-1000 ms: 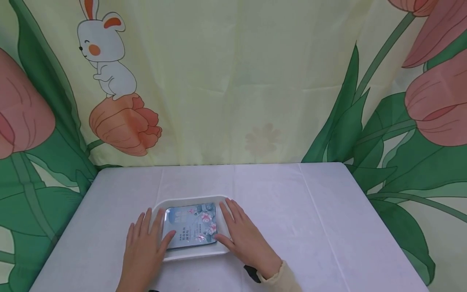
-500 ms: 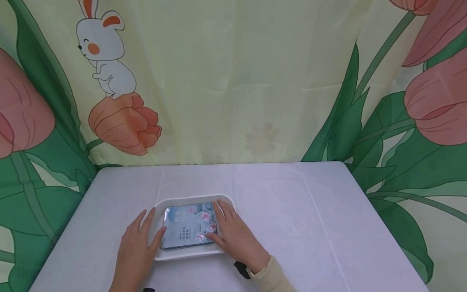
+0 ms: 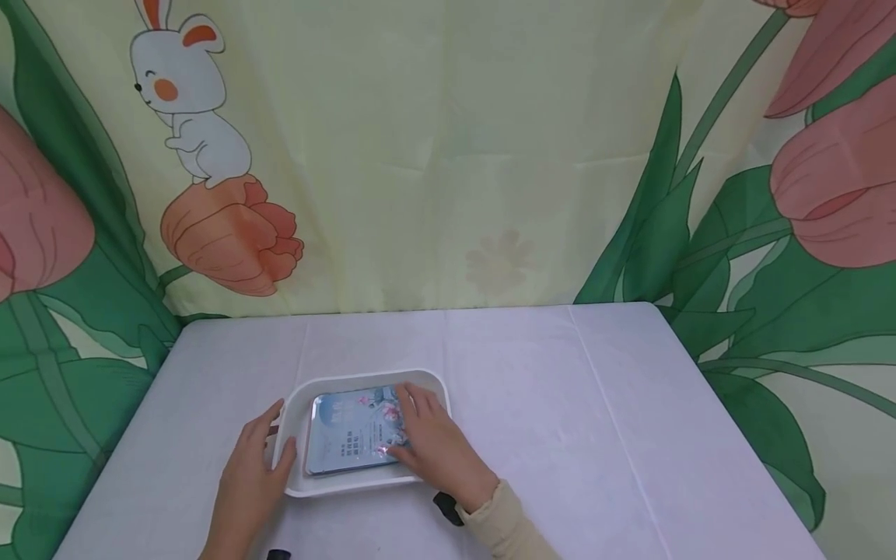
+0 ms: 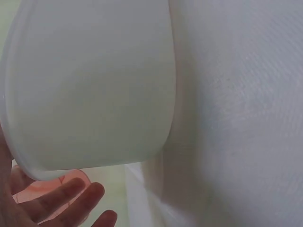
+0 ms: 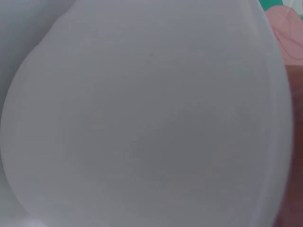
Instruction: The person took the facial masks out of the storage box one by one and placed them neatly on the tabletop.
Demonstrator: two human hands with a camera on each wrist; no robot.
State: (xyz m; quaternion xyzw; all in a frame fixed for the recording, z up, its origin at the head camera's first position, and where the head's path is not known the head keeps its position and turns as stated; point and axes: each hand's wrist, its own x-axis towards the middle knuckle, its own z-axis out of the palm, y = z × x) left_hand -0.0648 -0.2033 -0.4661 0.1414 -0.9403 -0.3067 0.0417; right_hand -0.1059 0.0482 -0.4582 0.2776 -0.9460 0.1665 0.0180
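Loosely spread, left hand (image 3: 252, 473) and right hand (image 3: 442, 443) flanked the packet (image 3: 350, 432) in the lower-centre tray (image 3: 301, 398), the right overlapping it.

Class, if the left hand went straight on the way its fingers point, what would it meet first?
The left hand would probably meet the tray first, at its left side, though depth is unclear.

A pale yellow fabric backdrop (image 3: 518, 117) printed with a white rabbit (image 3: 180, 78) and large pink tulips (image 3: 840, 179) hangs behind a white cloth-covered table (image 3: 532, 381)
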